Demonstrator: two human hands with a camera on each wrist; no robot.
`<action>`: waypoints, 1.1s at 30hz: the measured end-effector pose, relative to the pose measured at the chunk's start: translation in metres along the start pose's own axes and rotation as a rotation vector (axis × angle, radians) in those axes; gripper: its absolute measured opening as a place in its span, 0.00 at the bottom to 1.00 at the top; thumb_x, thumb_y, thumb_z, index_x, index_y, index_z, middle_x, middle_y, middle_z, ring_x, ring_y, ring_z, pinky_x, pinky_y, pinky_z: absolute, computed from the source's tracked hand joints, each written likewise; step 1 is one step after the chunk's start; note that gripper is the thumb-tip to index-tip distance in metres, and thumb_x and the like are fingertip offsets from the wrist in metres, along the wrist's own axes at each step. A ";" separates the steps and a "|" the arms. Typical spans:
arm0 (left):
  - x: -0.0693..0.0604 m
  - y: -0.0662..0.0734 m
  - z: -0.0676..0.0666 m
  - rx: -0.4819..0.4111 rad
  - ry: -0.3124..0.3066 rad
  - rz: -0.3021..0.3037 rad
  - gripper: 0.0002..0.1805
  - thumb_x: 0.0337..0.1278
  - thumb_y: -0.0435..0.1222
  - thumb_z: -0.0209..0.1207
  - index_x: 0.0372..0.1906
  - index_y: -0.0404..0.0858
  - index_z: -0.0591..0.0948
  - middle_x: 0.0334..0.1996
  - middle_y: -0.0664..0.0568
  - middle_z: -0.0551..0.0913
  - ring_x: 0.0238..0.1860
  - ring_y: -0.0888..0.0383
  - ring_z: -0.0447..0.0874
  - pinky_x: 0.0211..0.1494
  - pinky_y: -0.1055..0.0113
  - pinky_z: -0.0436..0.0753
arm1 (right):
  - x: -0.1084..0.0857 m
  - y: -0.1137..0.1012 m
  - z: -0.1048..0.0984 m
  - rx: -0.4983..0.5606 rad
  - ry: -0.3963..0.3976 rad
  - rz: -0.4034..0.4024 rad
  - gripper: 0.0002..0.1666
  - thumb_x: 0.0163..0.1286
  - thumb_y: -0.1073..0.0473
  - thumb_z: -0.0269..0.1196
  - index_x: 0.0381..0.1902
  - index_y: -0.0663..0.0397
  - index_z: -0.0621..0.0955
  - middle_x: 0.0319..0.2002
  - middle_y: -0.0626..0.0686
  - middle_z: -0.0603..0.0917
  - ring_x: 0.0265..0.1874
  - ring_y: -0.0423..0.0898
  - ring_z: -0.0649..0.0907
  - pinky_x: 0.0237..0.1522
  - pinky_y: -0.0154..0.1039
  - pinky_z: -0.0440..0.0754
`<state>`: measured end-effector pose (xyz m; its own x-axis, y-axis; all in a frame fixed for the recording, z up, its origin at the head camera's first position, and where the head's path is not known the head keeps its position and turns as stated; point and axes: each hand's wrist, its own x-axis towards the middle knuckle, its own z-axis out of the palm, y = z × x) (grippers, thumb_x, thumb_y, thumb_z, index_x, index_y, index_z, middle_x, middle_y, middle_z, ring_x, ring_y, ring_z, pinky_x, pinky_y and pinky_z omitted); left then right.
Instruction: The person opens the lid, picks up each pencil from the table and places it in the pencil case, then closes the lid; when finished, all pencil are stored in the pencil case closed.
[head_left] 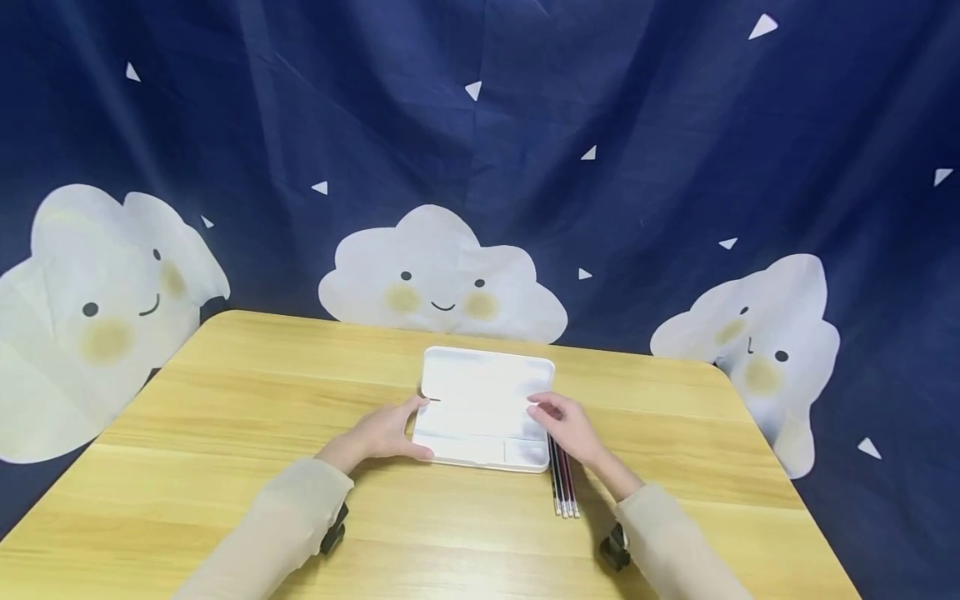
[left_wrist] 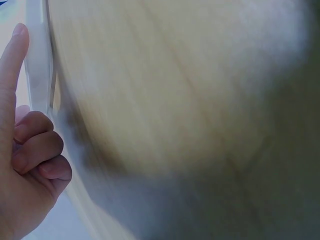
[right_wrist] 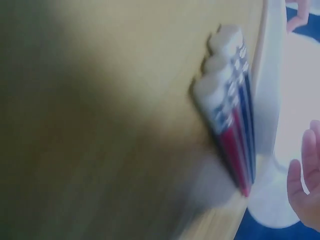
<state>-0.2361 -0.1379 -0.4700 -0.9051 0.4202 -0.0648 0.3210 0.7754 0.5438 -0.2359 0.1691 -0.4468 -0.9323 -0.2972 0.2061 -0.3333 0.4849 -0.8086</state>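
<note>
A white pencil case (head_left: 480, 421) lies on the table with its lid (head_left: 480, 375) folded back. My left hand (head_left: 384, 432) grips the case's left end, the thumb at the front corner and a finger near the hinge. In the left wrist view the other fingers (left_wrist: 42, 145) are curled beside the case wall. My right hand (head_left: 568, 427) is over the case's right edge, fingers loosely bent with nothing between them. Several pencils (head_left: 564, 483) with white erasers, dark and red, lie side by side along the case's right side, partly under that hand.
The wooden table (head_left: 262, 400) has rounded far corners. Behind it hangs a dark blue cloth (head_left: 637, 100) printed with smiling clouds and small white triangles. A dark wrist device (head_left: 615, 547) sits below the right sleeve.
</note>
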 end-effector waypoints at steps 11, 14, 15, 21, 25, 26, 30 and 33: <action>-0.001 0.001 -0.001 0.003 -0.010 -0.003 0.54 0.30 0.60 0.68 0.65 0.38 0.62 0.51 0.34 0.76 0.50 0.41 0.76 0.50 0.48 0.75 | -0.013 0.028 -0.039 -0.079 -0.203 0.082 0.33 0.61 0.57 0.62 0.57 0.73 0.66 0.30 0.56 0.78 0.30 0.44 0.76 0.32 0.35 0.76; 0.000 0.000 -0.001 0.007 -0.020 -0.002 0.54 0.30 0.60 0.67 0.65 0.38 0.61 0.52 0.34 0.75 0.50 0.41 0.76 0.50 0.49 0.75 | -0.016 0.034 -0.044 -0.123 -0.274 0.101 0.39 0.60 0.54 0.63 0.60 0.75 0.61 0.29 0.55 0.77 0.28 0.44 0.75 0.30 0.34 0.75; 0.000 0.000 -0.001 0.006 -0.020 -0.001 0.54 0.31 0.60 0.68 0.65 0.38 0.61 0.52 0.34 0.75 0.50 0.41 0.76 0.51 0.49 0.75 | -0.017 0.034 -0.044 -0.134 -0.290 0.102 0.41 0.60 0.54 0.63 0.61 0.76 0.60 0.29 0.55 0.77 0.28 0.44 0.75 0.29 0.34 0.75; 0.000 0.001 -0.002 0.007 -0.018 -0.007 0.53 0.31 0.58 0.68 0.65 0.38 0.62 0.52 0.35 0.75 0.51 0.42 0.75 0.50 0.49 0.75 | -0.018 0.038 -0.045 -0.200 -0.305 0.106 0.45 0.56 0.56 0.66 0.62 0.76 0.59 0.33 0.57 0.76 0.30 0.46 0.74 0.33 0.36 0.74; 0.000 0.001 -0.001 0.016 -0.023 -0.009 0.53 0.32 0.58 0.68 0.65 0.37 0.61 0.53 0.35 0.75 0.51 0.42 0.75 0.50 0.49 0.75 | -0.019 0.039 -0.044 -0.267 -0.287 0.135 0.46 0.52 0.58 0.69 0.62 0.72 0.60 0.37 0.59 0.75 0.35 0.49 0.74 0.39 0.41 0.73; 0.000 0.001 -0.001 0.016 -0.024 -0.010 0.53 0.32 0.59 0.68 0.65 0.37 0.61 0.53 0.35 0.75 0.51 0.42 0.75 0.50 0.49 0.75 | -0.019 0.039 -0.043 -0.279 -0.281 0.147 0.46 0.51 0.58 0.69 0.63 0.71 0.61 0.37 0.59 0.74 0.35 0.49 0.74 0.40 0.43 0.74; 0.000 0.002 -0.001 0.012 -0.024 -0.011 0.53 0.32 0.59 0.68 0.65 0.38 0.61 0.54 0.35 0.74 0.52 0.42 0.74 0.51 0.49 0.74 | -0.021 0.042 -0.043 -0.335 -0.264 0.159 0.46 0.50 0.57 0.70 0.62 0.68 0.62 0.39 0.59 0.74 0.37 0.50 0.75 0.44 0.49 0.75; 0.000 0.002 -0.001 0.010 -0.022 -0.010 0.53 0.32 0.58 0.68 0.65 0.38 0.62 0.54 0.35 0.74 0.52 0.41 0.74 0.51 0.48 0.74 | -0.022 0.044 -0.044 -0.351 -0.250 0.158 0.45 0.50 0.57 0.69 0.62 0.68 0.63 0.40 0.60 0.74 0.39 0.51 0.75 0.46 0.52 0.74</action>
<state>-0.2355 -0.1369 -0.4680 -0.9019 0.4227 -0.0884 0.3150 0.7840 0.5349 -0.2360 0.2329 -0.4624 -0.9276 -0.3652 -0.0789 -0.2569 0.7767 -0.5751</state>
